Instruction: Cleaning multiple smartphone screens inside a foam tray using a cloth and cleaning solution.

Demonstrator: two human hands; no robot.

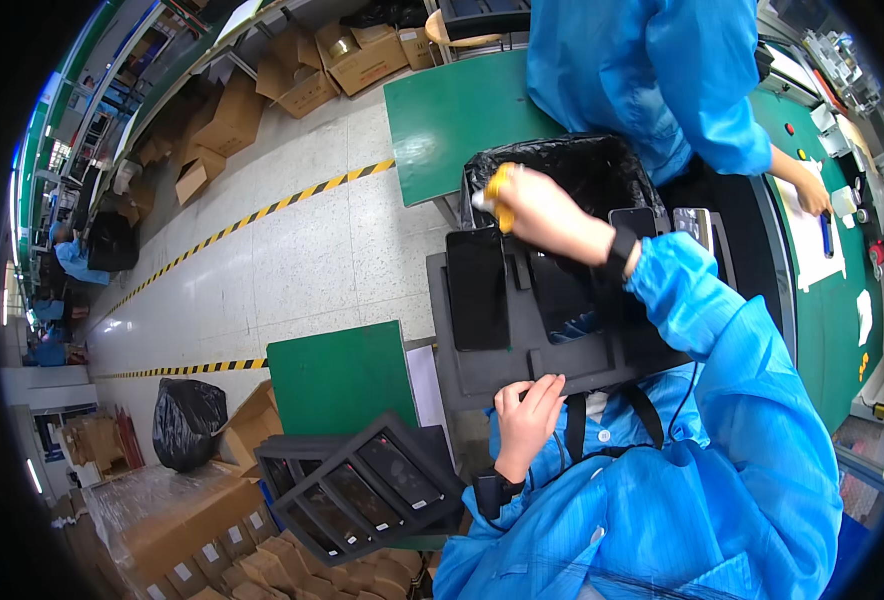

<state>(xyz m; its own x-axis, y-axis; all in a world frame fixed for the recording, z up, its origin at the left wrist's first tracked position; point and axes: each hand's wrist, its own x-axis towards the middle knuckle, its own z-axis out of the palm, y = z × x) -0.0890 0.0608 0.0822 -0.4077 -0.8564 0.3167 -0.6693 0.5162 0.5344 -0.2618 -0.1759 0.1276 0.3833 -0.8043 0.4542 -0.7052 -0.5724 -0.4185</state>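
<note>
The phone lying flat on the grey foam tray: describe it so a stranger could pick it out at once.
Start at the bin lined with a black bag in the middle of the head view. Just below it lies a grey foam tray, steadied at its lower edge by the left hand. The phone is the large dark slab on the tray's left side, lying flat, unlike the smaller phones propped along the far edge.
</note>
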